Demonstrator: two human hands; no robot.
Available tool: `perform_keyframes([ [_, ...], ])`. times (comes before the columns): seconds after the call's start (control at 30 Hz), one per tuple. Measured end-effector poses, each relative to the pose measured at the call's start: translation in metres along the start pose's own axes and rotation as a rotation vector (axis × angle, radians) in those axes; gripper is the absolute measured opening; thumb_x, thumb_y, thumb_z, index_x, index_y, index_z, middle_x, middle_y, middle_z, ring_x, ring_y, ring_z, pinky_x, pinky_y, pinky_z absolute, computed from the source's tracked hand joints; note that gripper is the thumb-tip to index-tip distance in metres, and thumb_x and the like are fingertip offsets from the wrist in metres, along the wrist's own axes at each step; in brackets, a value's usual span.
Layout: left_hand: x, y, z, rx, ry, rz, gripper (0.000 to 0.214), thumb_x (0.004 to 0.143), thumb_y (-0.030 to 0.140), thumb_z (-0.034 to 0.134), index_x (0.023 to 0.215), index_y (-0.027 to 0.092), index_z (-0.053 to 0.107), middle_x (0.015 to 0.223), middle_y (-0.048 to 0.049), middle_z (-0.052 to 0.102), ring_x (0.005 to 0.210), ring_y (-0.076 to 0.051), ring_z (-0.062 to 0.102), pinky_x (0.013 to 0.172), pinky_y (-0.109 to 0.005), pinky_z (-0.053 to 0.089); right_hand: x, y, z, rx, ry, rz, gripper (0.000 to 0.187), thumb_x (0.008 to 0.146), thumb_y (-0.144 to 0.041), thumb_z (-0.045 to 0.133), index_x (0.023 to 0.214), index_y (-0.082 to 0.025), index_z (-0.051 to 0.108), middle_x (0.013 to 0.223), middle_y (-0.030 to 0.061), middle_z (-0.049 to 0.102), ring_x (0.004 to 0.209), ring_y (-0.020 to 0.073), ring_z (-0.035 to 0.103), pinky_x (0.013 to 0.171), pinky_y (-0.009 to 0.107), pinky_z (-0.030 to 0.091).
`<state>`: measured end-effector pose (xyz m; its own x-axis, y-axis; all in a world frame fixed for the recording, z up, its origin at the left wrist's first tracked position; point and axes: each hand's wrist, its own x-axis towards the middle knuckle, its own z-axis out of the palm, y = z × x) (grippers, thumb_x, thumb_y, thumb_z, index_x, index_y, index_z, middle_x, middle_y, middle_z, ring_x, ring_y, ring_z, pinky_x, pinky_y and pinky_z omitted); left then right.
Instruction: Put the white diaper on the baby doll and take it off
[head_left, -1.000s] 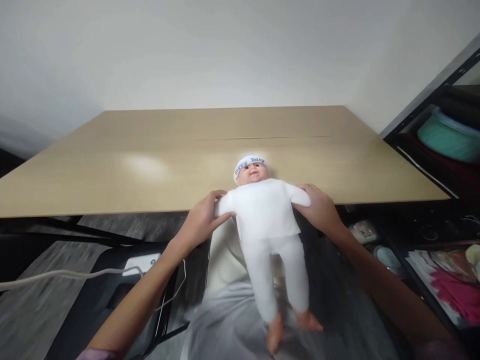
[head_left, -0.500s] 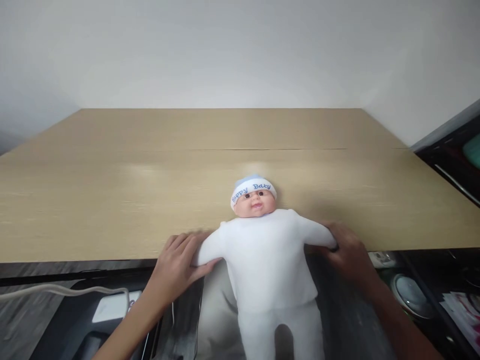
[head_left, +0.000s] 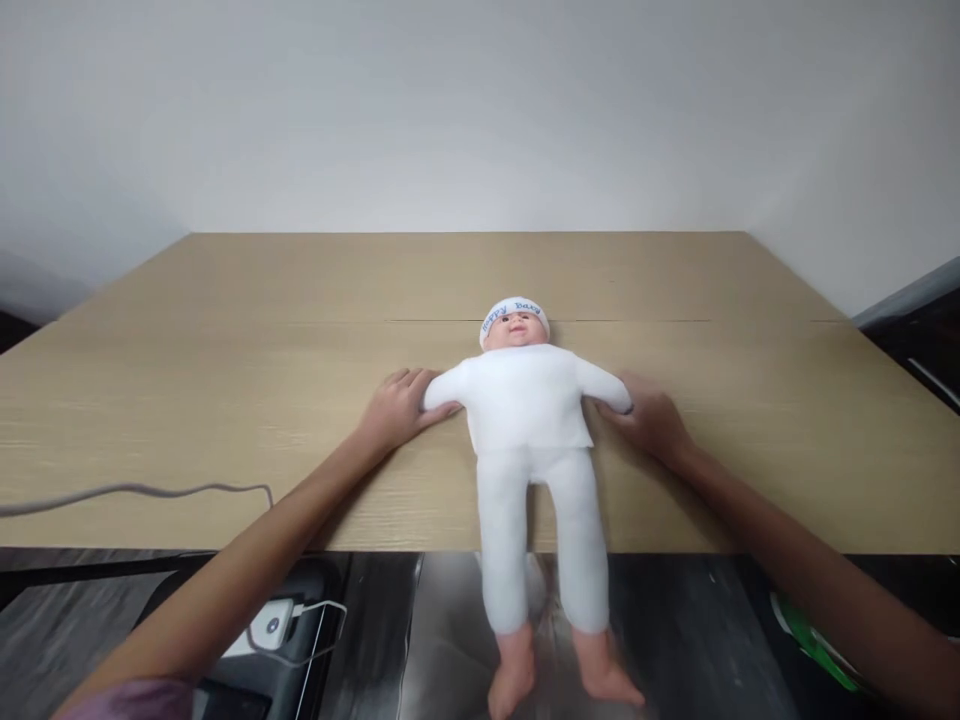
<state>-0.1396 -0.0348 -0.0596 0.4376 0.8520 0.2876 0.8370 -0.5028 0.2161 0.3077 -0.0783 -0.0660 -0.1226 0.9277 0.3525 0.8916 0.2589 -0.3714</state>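
Observation:
A baby doll (head_left: 529,400) in a white top and trousers lies face up on the wooden table (head_left: 187,400). Its white cap (head_left: 514,309) carries blue lettering. The bare feet stick out past the table's front edge. My left hand (head_left: 401,408) is closed round the doll's sleeve on the left of the view, thumb underneath. On the opposite side my right hand (head_left: 649,415) grips the other sleeve, its fingers partly hidden behind the doll's arm. Both doll arms are stretched outward.
A pale cable (head_left: 135,489) crosses the table's left front corner. Below the edge, a white charger-like device (head_left: 270,625) sits on a dark surface. Something green (head_left: 817,645) shows under my right forearm. A white wall (head_left: 465,120) stands behind the table, and a dark object (head_left: 922,325) at the right.
Both hands have moved forward over the table with the doll between them. The doll now lies farther onto the tabletop, and its legs and feet have come into view.

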Motion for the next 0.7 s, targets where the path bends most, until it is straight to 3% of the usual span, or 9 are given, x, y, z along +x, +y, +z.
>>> perform_keyframes([
  [0.2,0.070,-0.034,0.018,0.002,0.084,-0.018,0.072,0.098,0.085,0.050,0.117,0.019,0.071,0.109,-0.0162,0.079,0.105,-0.037,0.071,0.100,-0.049,0.052,0.069,0.026,0.024,-0.031,0.022,0.042,0.041,0.093,-0.061,0.065,0.104,-0.023,0.073,0.097,0.0115,0.079,0.086,0.0324,0.071,0.071,0.039,0.049],
  [0.47,0.147,-0.078,0.040,-0.012,0.228,-0.126,0.087,0.090,0.094,0.056,0.133,0.018,0.061,0.116,-0.0142,0.077,0.108,-0.036,0.071,0.100,-0.045,0.049,0.152,0.050,0.047,-0.028,0.113,-0.067,0.045,0.099,-0.060,0.064,0.118,-0.021,0.076,0.114,0.0135,0.082,0.101,0.0341,0.073,0.085,0.041,0.054],
  [0.7,0.185,-0.105,0.050,0.042,0.237,-0.134,0.077,0.098,0.088,0.053,0.132,0.019,0.061,0.125,-0.0177,0.074,0.117,-0.039,0.066,0.103,-0.047,0.044,0.199,0.066,0.060,0.016,0.103,-0.111,0.053,0.102,-0.069,0.061,0.119,-0.021,0.074,0.116,0.0147,0.080,0.104,0.0355,0.070,0.090,0.045,0.054],
])
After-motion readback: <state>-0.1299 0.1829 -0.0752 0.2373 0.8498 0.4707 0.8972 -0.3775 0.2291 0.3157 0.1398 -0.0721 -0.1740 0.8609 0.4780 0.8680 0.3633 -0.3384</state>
